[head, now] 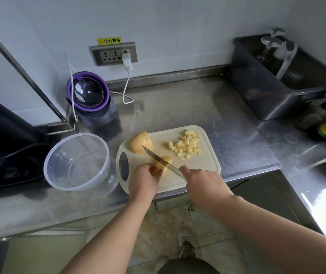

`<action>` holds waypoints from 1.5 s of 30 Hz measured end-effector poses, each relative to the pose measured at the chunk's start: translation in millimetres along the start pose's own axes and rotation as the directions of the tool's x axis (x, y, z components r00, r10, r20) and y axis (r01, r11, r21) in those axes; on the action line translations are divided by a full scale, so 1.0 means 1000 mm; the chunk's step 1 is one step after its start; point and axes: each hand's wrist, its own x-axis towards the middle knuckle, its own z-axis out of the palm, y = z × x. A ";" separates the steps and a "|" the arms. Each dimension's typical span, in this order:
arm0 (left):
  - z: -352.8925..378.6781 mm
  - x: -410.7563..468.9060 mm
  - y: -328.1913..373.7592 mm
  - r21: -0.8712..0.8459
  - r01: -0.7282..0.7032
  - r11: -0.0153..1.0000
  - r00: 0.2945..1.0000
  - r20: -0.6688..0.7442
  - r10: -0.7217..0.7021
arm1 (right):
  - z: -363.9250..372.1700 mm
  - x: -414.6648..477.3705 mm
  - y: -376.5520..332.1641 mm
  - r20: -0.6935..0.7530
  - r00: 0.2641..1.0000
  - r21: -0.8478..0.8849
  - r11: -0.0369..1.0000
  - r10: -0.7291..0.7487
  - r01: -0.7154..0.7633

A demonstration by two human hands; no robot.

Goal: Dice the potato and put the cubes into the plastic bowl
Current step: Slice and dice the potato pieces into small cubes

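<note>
A kitchen scene is seen from above, from a head-worn camera. A cream cutting board (201, 163) lies on a steel worktop (237, 135).

Near the board's front edge, a small potato piece (168, 159) is held down by the left hand (144, 180), whose fingers (153, 168) are curled over the piece's near-left end. The right hand (203, 181) is clenched round the handle of a knife (162, 161). The handle itself is hidden inside the fist.

The blade runs diagonally, from the right hand at the near right towards the far left. It crosses the potato piece, and its edge appears to rest on or in it. The piece's long axis points away from the left fingers, towards the far right, so it is crossed by the blade roughly at right angles. The left fingers lie just beside the blade on its near-left side. Little potato shows between them and the steel, so care would be needed for the next cut.

An uncut potato half (139, 143) sits at the board's far left corner, just beyond the blade tip. A pile of cubes (187, 145) lies at the far right of the board.

The plastic bowl (65, 175), clear and with no cubes in it, stands on the worktop just left of the board. It is nearer the left hand than the right.
</note>
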 end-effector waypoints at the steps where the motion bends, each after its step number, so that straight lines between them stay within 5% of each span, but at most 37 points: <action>1: 0.000 0.000 0.000 0.000 0.001 1.000 1.000 0.000 -0.001 | 0.001 0.000 0.001 -0.005 1.000 -0.006 1.000 -0.005 0.005; 7: 0.003 0.004 -0.004 -0.010 -0.008 1.000 1.000 0.016 0.008 | 0.002 -0.001 0.004 -0.025 0.998 -0.071 0.996 -0.055 0.053; 10: -0.001 0.008 -0.012 -0.156 0.032 0.987 0.999 0.003 -0.032 | -0.001 -0.001 0.010 -0.173 0.975 -0.179 0.978 -0.137 0.105; 14: -0.035 0.013 -0.002 -0.401 -0.074 0.913 0.925 -0.370 -0.087 | -0.010 0.003 0.025 -0.298 0.938 -0.232 0.967 -0.177 0.108; 16: -0.052 0.018 0.011 -0.390 -0.245 0.888 0.886 -0.461 0.042 | -0.016 0.005 0.034 -0.315 0.933 -0.244 0.965 -0.173 0.096; 18: -0.060 0.028 0.027 -0.278 -0.380 0.882 0.897 -0.343 0.278 | -0.020 0.005 0.042 -0.329 0.933 -0.240 0.968 -0.147 0.068; 20: -0.058 0.040 0.046 -0.105 -0.430 0.897 0.903 -0.030 0.429 | -0.021 0.004 0.051 -0.330 0.936 -0.232 0.972 -0.122 0.045; 22: -0.052 0.052 0.068 0.108 -0.444 0.890 0.878 0.248 0.408 | -0.021 0.003 0.059 -0.318 0.943 -0.241 0.970 -0.099 0.021; 26: -0.029 0.074 0.092 0.317 -0.495 0.809 0.821 0.476 0.316 | -0.018 0.000 0.070 -0.233 0.972 -0.280 0.959 -0.031 -0.037; 30: -0.022 0.081 0.095 0.132 -0.379 0.916 0.844 0.455 0.284 | -0.016 0.000 0.074 -0.178 0.984 -0.300 0.951 0.023 -0.076; 34: -0.039 0.072 0.073 -0.193 -0.326 0.926 0.943 0.006 0.333 | -0.020 0.001 0.065 -0.203 0.979 -0.177 0.983 0.020 -0.057; 37: -0.046 0.043 0.038 -0.422 -0.229 0.877 0.941 -0.326 0.089 | -0.023 0.003 0.050 -0.157 0.987 -0.004 0.999 0.042 -0.043; 39: -0.038 0.025 0.017 -0.416 -0.109 0.903 0.955 -0.295 -0.020 | -0.022 0.005 0.039 -0.100 0.995 0.060 0.998 0.024 -0.018; 42: -0.013 0.014 -0.005 -0.256 0.080 0.963 0.997 0.020 -0.077 | -0.018 0.006 0.021 0.006 1.000 0.046 0.999 -0.013 0.013; 45: 0.004 0.013 -0.012 -0.155 0.059 0.986 0.992 0.117 -0.041 | -0.013 0.005 0.010 0.051 0.999 0.000 1.000 -0.008 0.008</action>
